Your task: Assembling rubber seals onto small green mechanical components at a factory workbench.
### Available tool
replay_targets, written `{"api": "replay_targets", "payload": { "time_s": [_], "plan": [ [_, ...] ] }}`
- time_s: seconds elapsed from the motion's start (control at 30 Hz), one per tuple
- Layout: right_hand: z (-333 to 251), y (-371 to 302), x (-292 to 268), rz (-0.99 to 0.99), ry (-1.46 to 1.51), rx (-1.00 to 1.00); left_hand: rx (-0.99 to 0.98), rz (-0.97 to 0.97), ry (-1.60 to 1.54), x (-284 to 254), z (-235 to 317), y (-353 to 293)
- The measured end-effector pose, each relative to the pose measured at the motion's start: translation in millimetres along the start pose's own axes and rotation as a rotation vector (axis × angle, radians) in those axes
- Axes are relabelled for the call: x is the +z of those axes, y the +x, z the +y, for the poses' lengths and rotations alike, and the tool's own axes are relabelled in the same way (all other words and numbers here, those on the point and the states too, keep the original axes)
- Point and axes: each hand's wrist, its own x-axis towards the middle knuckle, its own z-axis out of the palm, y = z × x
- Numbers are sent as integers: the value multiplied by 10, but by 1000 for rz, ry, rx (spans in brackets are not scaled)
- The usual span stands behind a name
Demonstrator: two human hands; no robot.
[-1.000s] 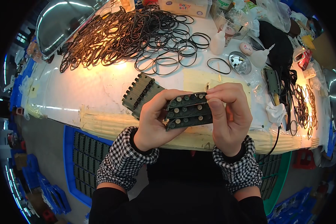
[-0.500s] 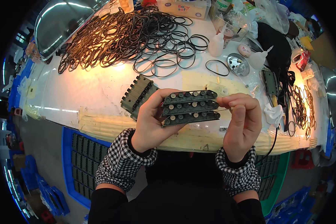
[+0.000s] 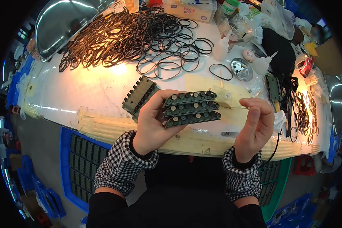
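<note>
While the left hand (image 3: 152, 123) clamps three stacked dark green strips (image 3: 191, 108) by their left ends, long axes running left-right, the right hand (image 3: 255, 127) hovers just off their right ends, fingers curled, holding nothing visible. White table (image 3: 83, 91) beneath.
</note>
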Motion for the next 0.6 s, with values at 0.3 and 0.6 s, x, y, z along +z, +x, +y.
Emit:
{"api": "replay_targets", "payload": {
  "time_s": [0.3, 0.6],
  "plan": [
    [129, 257, -99, -169, -665, -302, 46, 19, 61, 10, -6, -12],
    [-111, 124, 73, -85, -11, -95, 80, -33, 52, 5, -9, 3]
  ]
}}
